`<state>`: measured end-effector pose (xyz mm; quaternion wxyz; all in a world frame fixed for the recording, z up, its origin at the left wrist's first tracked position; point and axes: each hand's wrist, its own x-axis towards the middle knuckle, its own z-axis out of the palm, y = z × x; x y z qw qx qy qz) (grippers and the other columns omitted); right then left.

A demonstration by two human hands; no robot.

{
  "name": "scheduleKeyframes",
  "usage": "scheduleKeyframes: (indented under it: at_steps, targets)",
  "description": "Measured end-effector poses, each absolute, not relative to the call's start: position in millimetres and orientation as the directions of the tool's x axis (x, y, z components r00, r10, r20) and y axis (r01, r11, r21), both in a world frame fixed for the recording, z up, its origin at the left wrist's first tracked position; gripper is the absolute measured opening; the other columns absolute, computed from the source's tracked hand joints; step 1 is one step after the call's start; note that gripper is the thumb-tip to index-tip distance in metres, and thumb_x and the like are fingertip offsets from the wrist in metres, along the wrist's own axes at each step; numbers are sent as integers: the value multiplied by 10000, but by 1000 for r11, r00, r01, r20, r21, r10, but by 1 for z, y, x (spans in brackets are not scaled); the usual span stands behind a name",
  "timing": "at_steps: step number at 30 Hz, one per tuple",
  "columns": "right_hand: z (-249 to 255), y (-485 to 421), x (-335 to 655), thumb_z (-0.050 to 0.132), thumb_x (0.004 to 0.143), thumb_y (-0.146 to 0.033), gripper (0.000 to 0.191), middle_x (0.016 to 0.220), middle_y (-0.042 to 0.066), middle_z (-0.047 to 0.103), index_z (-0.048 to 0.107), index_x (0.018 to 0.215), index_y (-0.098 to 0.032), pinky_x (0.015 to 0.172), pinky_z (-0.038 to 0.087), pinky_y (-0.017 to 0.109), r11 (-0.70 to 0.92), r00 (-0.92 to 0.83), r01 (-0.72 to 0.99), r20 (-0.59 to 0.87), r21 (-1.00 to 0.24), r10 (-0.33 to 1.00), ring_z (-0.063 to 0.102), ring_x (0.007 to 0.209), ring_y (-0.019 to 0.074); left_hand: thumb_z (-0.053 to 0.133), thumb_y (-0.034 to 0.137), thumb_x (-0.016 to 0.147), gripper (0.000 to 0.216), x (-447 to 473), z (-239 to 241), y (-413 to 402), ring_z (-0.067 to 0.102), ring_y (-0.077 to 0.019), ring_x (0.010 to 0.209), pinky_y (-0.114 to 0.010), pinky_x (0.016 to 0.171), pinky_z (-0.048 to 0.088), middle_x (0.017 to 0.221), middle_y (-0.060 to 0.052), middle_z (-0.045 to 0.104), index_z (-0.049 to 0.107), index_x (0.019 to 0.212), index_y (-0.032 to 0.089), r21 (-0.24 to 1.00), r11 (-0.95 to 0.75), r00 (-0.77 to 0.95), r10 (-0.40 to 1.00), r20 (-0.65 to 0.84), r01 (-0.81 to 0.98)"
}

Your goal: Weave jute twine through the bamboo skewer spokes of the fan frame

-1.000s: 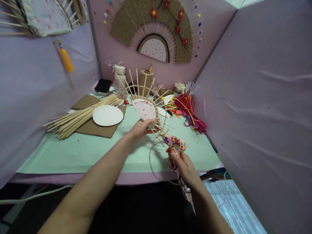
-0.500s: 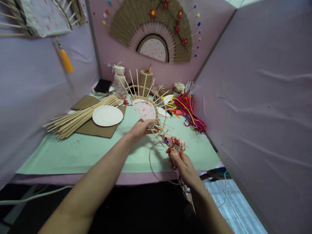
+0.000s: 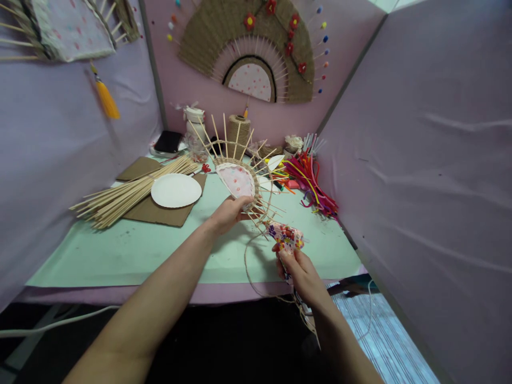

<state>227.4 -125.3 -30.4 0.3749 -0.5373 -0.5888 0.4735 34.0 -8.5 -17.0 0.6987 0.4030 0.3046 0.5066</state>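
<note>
My left hand (image 3: 229, 212) grips the lower edge of a half-round fan frame (image 3: 239, 179), a pink dotted centre ringed with woven jute and wooden skewers fanning outward. It is held upright above the mint green table mat (image 3: 132, 250). My right hand (image 3: 301, 273) is closed round a small flowery multicoloured object (image 3: 286, 238) just below and right of the fan. A strand of jute twine (image 3: 251, 266) loops from the fan down past my right hand and off the table edge.
A bundle of wooden skewers (image 3: 128, 191), a white paper plate (image 3: 176, 190) and brown cardboard (image 3: 160, 211) lie at left. Coloured pipe cleaners (image 3: 314, 184) are heaped at right. A jute spool (image 3: 239, 130), a jar (image 3: 195, 126) and a phone (image 3: 168, 142) stand at the back. Finished fans hang on the walls.
</note>
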Motion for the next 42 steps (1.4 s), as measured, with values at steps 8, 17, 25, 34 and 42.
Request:
scheduleKeyframes:
  at_steps: [8,17,25,34,42]
  targets:
    - [-31,-127,231,489,882,-545,431,623,-17,495,600,960,-136,559,377,268,18,-38,272,8,-962,999,444,574,135,620,221,750,168,33,-16,-8,684,-196,746,-424,800,564,829,-88,710,684,847,101,865,189,300,953,-47,-465]
    - [-38,-123,240,523,896,-457,353,671,-21,505,597,1065,-156,539,367,249,22,-18,61,21,-998,1000,440,580,118,614,208,754,170,32,-14,-9,695,-207,723,-378,731,583,822,-87,710,680,864,96,854,211,301,951,-68,-475]
    - [-30,-127,239,577,845,-427,333,713,4,539,635,1022,-151,530,343,254,39,-19,-212,44,-977,999,464,586,116,568,196,780,167,26,-12,-6,673,-177,723,-355,731,579,797,-69,697,683,854,101,763,311,332,934,-133,-567]
    - [-39,-106,274,501,864,-490,388,716,11,540,610,1050,-167,575,368,281,163,299,125,194,-979,934,477,621,152,505,196,817,221,21,-5,-4,611,-127,597,-241,565,514,691,-52,645,674,895,77,631,382,320,923,-216,-676]
    - [-75,-66,319,505,816,-321,529,1134,230,590,503,1271,-51,897,439,441,-198,319,868,205,-456,925,560,1078,344,504,214,833,222,23,-7,-4,597,-124,576,-245,567,508,677,-39,640,668,916,90,610,417,352,907,-230,-674]
